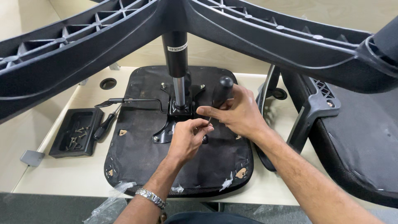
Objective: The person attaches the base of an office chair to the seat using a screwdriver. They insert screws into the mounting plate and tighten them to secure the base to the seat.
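The five-arm chair base [257, 37] hangs over everything, upside down on its gas column [177, 54], which rises from the middle of the overturned seat pan [137, 161]. I take that seat pan as my landmark; it lies flat on the pale counter [62, 178]. To the right of it leans the chair back [356, 137], touching its edge. At its centre, around the foot of the column, sits the metal mounting plate [168, 128], with bolts already showing at its far corners. Its near side is where I am working, so that part looks unfinished.

Left of the seat pan lies a black tray [76, 132] with loose screws inside, several unused. Between tray and seat pan rests a black-handled screwdriver [105, 124].

My right hand [238, 114] is closed around the black handle of a second screwdriver [222, 91], held over the plate's right side. My left hand [188, 139] is pinched shut at the tool's thin shaft, just below the plate; whether a screw sits in the fingertips I cannot tell.
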